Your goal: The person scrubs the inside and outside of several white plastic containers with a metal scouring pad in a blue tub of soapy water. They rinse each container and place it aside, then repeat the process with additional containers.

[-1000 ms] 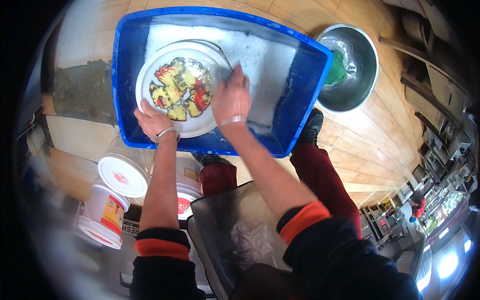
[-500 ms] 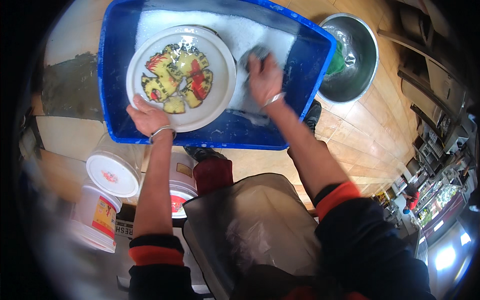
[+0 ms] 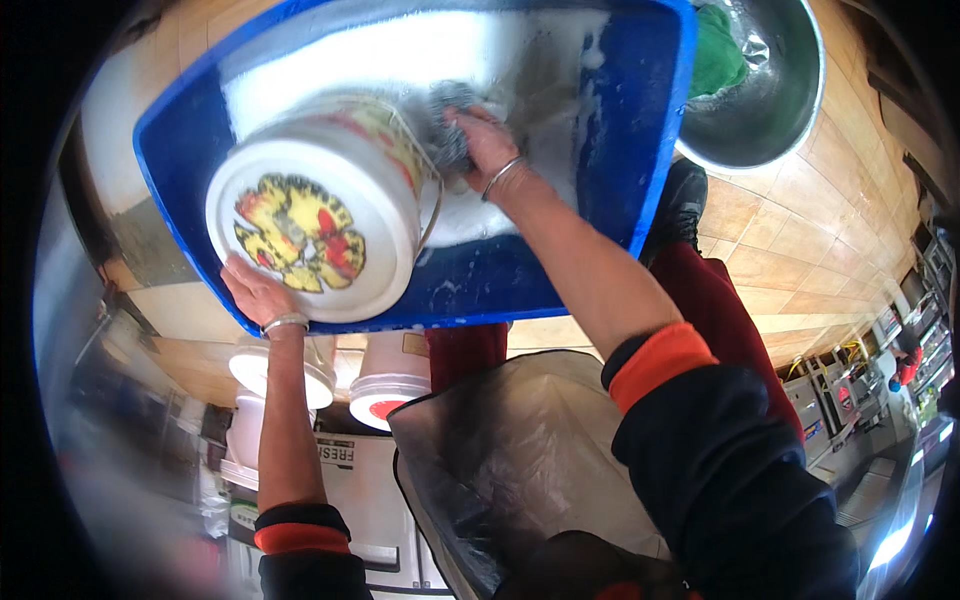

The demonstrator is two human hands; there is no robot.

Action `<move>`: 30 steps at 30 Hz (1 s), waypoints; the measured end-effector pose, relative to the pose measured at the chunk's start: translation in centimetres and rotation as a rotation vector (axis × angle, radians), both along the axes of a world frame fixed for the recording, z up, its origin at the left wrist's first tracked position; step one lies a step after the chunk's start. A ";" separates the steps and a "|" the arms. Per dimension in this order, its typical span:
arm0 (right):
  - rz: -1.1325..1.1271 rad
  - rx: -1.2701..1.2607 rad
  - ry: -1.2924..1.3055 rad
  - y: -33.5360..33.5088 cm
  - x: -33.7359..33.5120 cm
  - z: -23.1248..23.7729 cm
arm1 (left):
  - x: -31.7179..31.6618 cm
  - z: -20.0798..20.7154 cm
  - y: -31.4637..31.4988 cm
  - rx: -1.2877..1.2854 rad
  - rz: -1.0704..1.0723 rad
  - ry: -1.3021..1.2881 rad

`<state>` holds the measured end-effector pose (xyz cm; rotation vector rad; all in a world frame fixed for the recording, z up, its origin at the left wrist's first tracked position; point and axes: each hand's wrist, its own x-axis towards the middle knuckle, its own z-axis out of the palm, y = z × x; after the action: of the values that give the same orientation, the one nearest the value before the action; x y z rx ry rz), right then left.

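A white plastic bucket (image 3: 375,130) with printed sides lies tilted in a large blue tub (image 3: 620,180) of suds. Its white lid (image 3: 385,235), bearing a yellow and red print, faces me. My left hand (image 3: 262,292) grips the lower left rim at the lid; part of its fingers is hidden. In my right hand (image 3: 490,150) is a grey scouring pad (image 3: 450,125), held beside the bucket over the foam. A thin wire handle (image 3: 437,205) hangs on the bucket's right side, below the pad.
Right of the tub stands a round metal basin (image 3: 765,130) with a green cloth (image 3: 715,55) in it. Between the tub and me are more white buckets (image 3: 385,375). A grey-brown apron (image 3: 530,430) covers my lap, and my shoe (image 3: 680,200) rests by the tub's right side.
The bucket has tipped so that its side and handle now show. My right hand has moved left with the pad, closer to the bucket. The whole view has shifted.
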<state>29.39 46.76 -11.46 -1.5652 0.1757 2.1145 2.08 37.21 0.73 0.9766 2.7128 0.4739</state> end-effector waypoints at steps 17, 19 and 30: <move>1.848 1.223 -0.642 5.9 -4.1 -4.0 | 1.5 -0.1 0.0 0.065 0.203 -0.026; 1.500 0.785 -0.544 2.9 -1.5 -3.1 | 1.6 0.0 0.0 -0.015 0.223 0.030; 0.292 0.314 -0.141 -0.2 3.2 13.4 | 5.5 3.9 -2.4 0.325 0.568 -0.882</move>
<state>32.58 46.61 1.95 -1.6137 -0.4368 2.1041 7.58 34.82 4.66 -0.0412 2.0528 1.1437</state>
